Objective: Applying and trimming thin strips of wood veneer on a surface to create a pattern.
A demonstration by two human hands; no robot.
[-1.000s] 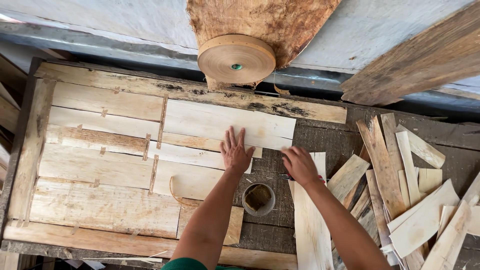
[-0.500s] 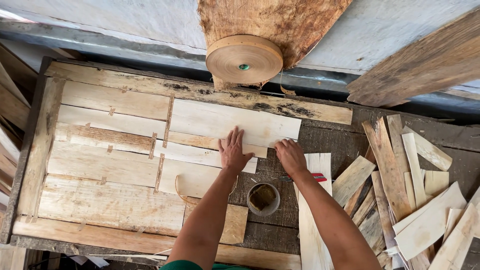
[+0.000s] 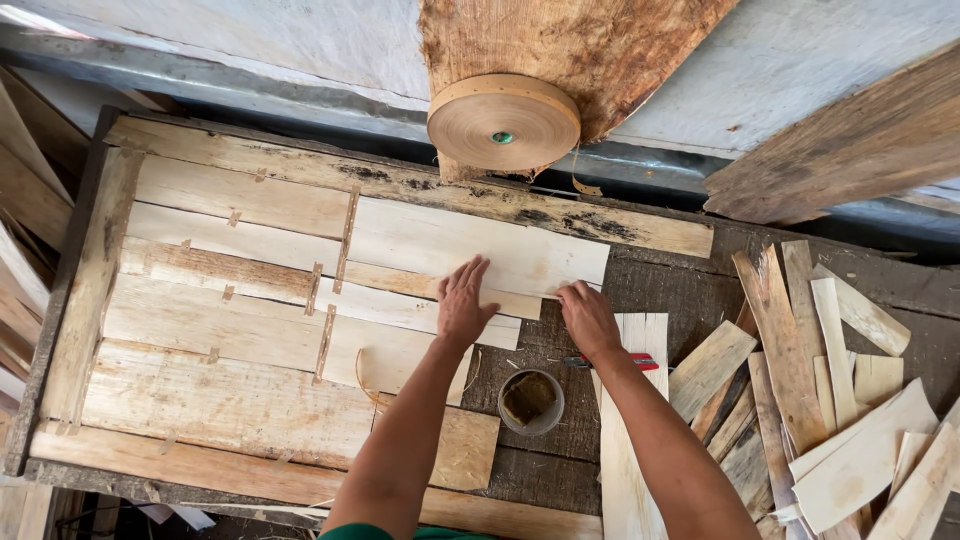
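1. The small round tin (image 3: 531,401) sits on the tabletop (image 3: 660,285) between your forearms, with brownish contents inside.
2. Your left hand (image 3: 464,303) lies flat, fingers spread, on the pale veneer sheet (image 3: 470,250).
3. Your right hand (image 3: 588,318) presses that sheet's right end, gripping nothing.
4. A tape roll (image 3: 503,121) hangs above; loose veneer strips (image 3: 830,400) pile up right.

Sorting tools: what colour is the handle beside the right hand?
Red handle, seen in the head view.
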